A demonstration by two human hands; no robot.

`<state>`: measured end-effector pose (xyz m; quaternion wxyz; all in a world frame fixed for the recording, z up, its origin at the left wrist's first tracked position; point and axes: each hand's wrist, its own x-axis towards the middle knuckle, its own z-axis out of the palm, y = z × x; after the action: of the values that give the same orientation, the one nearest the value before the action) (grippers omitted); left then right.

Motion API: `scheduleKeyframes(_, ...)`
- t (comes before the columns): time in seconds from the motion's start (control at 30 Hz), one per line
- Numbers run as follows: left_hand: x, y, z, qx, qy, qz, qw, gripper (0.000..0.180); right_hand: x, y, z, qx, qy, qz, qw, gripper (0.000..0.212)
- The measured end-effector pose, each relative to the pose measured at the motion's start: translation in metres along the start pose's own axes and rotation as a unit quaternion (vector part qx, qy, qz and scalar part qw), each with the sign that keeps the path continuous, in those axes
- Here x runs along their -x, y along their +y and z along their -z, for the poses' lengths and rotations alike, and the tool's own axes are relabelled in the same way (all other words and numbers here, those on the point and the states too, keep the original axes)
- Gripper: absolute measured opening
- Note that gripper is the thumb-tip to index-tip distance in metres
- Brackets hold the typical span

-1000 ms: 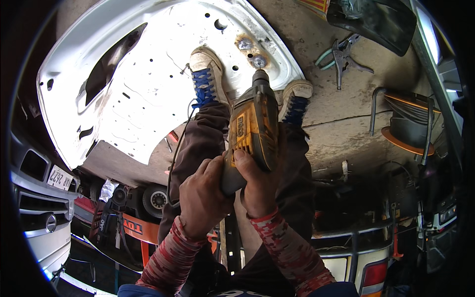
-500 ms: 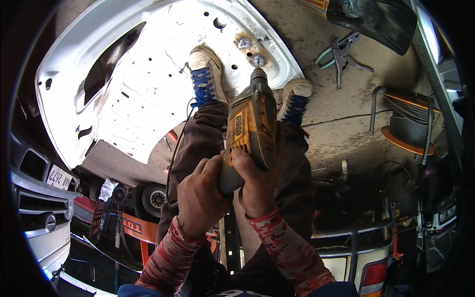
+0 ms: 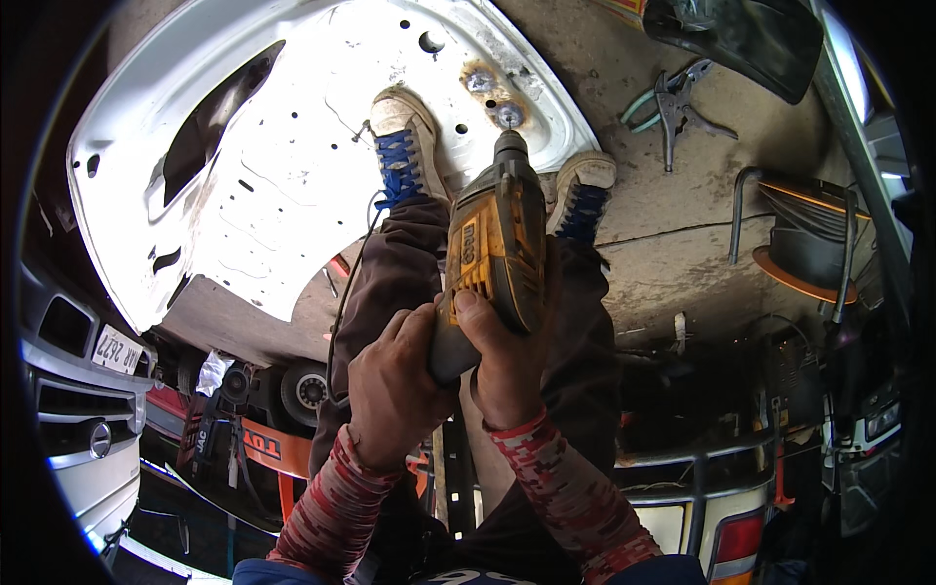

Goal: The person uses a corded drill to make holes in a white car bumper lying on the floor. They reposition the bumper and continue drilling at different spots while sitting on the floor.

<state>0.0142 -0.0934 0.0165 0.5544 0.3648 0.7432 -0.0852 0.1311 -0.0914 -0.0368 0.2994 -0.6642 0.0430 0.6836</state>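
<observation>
Both of my hands are closed on a yellow and dark grey power drill (image 3: 487,249). My left hand (image 3: 398,380) wraps the rear end and handle from the left. My right hand (image 3: 502,356) grips it from the right, thumb lying along the housing; its other fingers are hidden beneath. The drill points away from me, its bit meeting a round greyish spot ringed with brown scorching on a white car door panel (image 3: 292,185). A second such spot lies just beyond. My left shoe (image 3: 402,136) stands on the panel; my right shoe (image 3: 583,195) is beside its edge.
Locking pliers (image 3: 673,112) lie on the concrete floor at the right. Farther right stands a cable reel (image 3: 804,244) with an orange rim. The drill's cord runs along my left leg. Vehicle fronts (image 3: 88,390) line the left, and a red tail light (image 3: 736,538) shows at lower right.
Almost nothing differs. The drill stays at the same spot with both hands on it; the view has shifted very slightly.
</observation>
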Motion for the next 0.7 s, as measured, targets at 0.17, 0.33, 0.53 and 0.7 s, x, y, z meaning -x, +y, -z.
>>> scheduleKeyframes(0.17, 0.0005, 0.0009, 0.0007, 0.006, -0.003, 0.006, 1.000, 0.054, 0.0005, -0.0001, -0.0022, 0.009, 0.007, 0.013, 1.000, 0.090)
scheduleKeyframes(0.33, 0.0013, 0.0009, 0.0002, 0.015, -0.002, -0.001, 1.000, 0.052, -0.0019, 0.0004, 0.0014, 0.018, 0.000, 0.016, 1.000, 0.095)
scheduleKeyframes(0.53, 0.0011, 0.0020, -0.0009, 0.013, -0.013, 0.010, 1.000, 0.051, -0.0018, -0.0027, 0.0014, 0.024, 0.008, -0.001, 1.000, 0.098)
scheduleKeyframes(0.7, 0.0014, 0.0030, 0.0016, 0.012, -0.015, 0.013, 1.000, 0.052, 0.0021, -0.0078, -0.0025, 0.061, 0.024, 0.015, 0.998, 0.097)
